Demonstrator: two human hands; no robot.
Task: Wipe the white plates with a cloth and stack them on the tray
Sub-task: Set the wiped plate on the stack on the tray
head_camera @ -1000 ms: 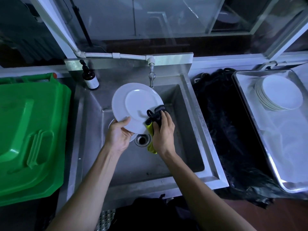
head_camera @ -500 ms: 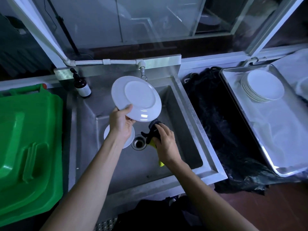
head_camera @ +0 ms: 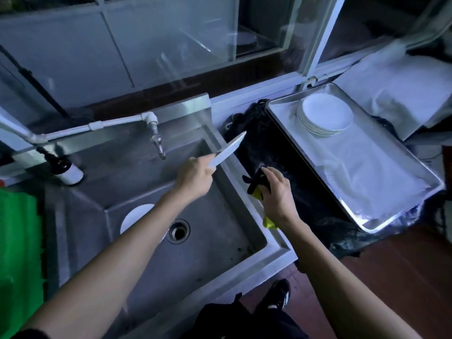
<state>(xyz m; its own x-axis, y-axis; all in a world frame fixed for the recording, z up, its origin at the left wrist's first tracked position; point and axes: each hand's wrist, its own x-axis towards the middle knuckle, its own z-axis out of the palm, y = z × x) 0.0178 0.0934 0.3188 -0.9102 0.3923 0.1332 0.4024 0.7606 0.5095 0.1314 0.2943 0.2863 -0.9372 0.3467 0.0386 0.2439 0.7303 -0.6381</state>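
My left hand (head_camera: 195, 176) grips a white plate (head_camera: 228, 150) by its rim, edge-on to the camera, above the right wall of the steel sink (head_camera: 247, 214). My right hand (head_camera: 277, 192) holds a black and yellow cloth (head_camera: 255, 189) over the sink's right rim, apart from the plate. Another white plate (head_camera: 135, 216) lies on the sink floor, partly hidden by my left forearm. A stack of several white plates (head_camera: 325, 116) stands at the far end of the metal tray (head_camera: 367, 204) on the right.
A tap (head_camera: 157, 143) on a white pipe hangs over the sink's back. A dark pump bottle (head_camera: 66, 168) stands at the back left. A green bin lid (head_camera: 19, 253) lies left. Black plastic sheet (head_camera: 293, 192) covers the counter between sink and tray. White cloth (head_camera: 403, 89) lies beyond the tray.
My left hand has carried the plate up and to the right, turning it edge-on. My right hand with the cloth came off the plate and moved right over the sink rim. The view swung right.
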